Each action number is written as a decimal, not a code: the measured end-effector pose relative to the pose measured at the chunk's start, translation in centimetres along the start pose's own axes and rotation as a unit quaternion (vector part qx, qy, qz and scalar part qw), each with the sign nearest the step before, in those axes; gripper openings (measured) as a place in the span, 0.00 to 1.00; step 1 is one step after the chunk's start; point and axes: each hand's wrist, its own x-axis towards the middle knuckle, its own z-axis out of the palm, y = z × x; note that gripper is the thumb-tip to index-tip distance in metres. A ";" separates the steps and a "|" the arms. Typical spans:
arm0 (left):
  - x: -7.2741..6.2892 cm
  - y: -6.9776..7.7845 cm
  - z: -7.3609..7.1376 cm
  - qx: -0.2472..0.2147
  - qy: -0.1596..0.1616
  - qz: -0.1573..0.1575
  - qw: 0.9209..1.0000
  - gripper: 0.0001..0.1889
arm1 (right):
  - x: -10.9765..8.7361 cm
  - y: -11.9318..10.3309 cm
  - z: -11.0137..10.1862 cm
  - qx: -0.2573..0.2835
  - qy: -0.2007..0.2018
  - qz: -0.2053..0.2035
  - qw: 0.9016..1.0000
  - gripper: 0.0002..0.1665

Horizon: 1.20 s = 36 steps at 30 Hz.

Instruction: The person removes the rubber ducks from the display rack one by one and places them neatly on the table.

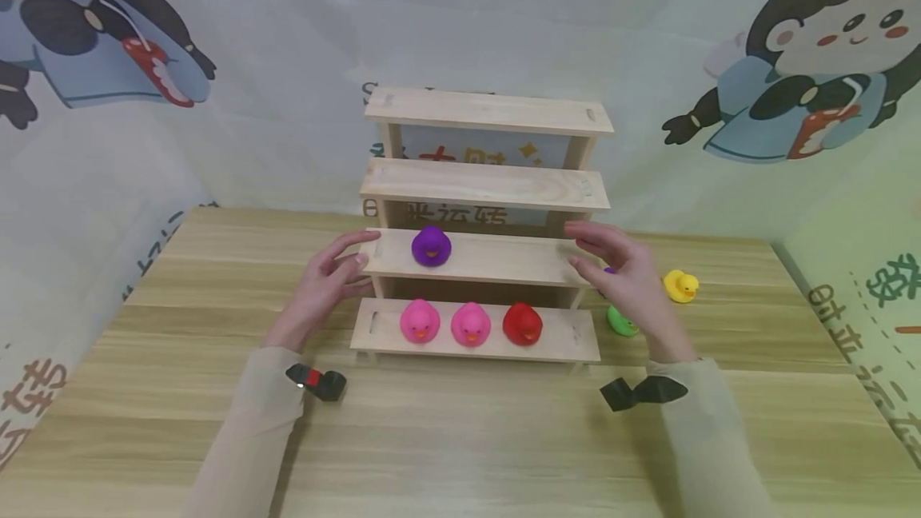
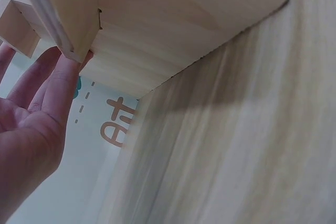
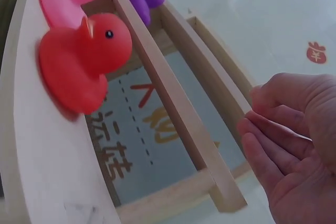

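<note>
A four-tier wooden stepped shelf (image 1: 489,257) stands on the table. My left hand (image 1: 325,282) is at the left end of its second tier from the bottom, thumb and fingertips right at the board's edge. In the left wrist view, the left fingers (image 2: 62,85) are extended against the wood. My right hand (image 1: 624,278) is by the same tier's right end, fingers loosely bent with nothing between them. A purple rubber duck (image 1: 432,246) sits on that tier. Below it, two pink rubber ducks (image 1: 420,321) and a red rubber duck (image 3: 86,66) line the bottom tier.
Right of the shelf, a yellow duck (image 1: 680,286) and a green duck (image 1: 622,321) are on the wooden table (image 1: 460,438); a second purple duck (image 1: 608,271) is mostly hidden behind my right hand. A printed cloth backdrop (image 1: 288,62) surrounds the table's back and sides.
</note>
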 end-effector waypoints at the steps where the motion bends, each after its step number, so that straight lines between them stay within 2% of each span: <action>1: 0.0 0.0 0.0 0.001 0.000 0.000 1.000 0.21 | 0.1 -0.1 0.2 0.002 -0.004 0.002 1.000 0.22; 7: 0.0 0.0 -0.1 0.002 -0.005 0.004 1.000 0.20 | 0.7 -0.6 1.8 0.022 -0.022 0.002 1.000 0.22; 18: 0.1 -0.2 0.0 0.004 0.000 -0.001 1.000 0.21 | 1.2 -1.2 4.0 0.008 -0.042 0.012 0.999 0.22; 28: -0.1 -0.2 -0.1 -0.016 0.002 0.007 1.000 0.20 | 2.1 -1.7 6.4 0.022 -0.052 0.013 0.998 0.21; 36: 0.0 -0.3 0.0 -0.010 -0.002 0.003 1.000 0.20 | 2.6 -1.6 8.3 0.031 -0.053 0.003 0.998 0.20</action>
